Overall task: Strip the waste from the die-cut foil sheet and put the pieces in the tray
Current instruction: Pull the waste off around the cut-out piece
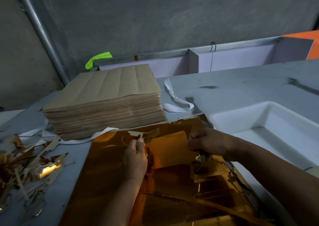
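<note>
Foil sheet (107,174) cropped, left hand (135,156) pinching strip (138,135), right hand (205,141) gripping sheet

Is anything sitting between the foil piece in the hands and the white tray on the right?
Nothing visible does. The right hand grips the foil piece just left of the tray; only the far corner of the foil sheet lies between them.

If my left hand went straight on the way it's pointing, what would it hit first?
Probably the stack of brown sheets just beyond the foil sheet; the left hand, pinching a waste strip, points away toward it. Depth is unclear.
</note>
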{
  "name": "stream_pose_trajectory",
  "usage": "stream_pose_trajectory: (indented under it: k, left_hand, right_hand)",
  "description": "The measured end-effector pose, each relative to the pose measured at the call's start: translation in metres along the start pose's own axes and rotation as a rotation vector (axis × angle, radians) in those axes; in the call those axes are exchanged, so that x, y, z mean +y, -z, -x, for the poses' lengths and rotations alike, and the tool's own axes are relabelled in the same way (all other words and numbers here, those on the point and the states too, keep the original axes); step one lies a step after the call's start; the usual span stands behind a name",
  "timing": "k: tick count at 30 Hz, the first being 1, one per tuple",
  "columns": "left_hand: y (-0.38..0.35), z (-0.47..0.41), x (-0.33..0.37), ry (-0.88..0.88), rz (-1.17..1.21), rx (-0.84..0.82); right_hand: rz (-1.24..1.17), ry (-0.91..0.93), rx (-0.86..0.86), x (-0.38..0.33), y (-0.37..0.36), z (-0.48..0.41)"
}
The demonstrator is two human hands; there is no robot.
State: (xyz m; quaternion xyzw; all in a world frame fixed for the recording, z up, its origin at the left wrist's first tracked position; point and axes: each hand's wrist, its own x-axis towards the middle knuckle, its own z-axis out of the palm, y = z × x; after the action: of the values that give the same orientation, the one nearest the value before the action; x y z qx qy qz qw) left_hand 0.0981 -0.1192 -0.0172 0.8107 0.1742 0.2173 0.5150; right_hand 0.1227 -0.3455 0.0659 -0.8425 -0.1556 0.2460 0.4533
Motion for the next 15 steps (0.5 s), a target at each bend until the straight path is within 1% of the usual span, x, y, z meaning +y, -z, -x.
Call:
stream_pose_trajectory:
  k: [10, 15]
  left_hand:
    - [0.0000, -0.0005, -0.0021, -0.008, -0.020, -0.002]
    - [0.0011, -0.0013, -0.0023, 0.036, 0.024, 0.018]
  right_hand:
    - [-0.005, 0.019, 0.003, 0.0001, 0.0006, 0.0001]
    - [-0.038, 0.020, 0.020, 0.0002, 0.0017, 0.0013]
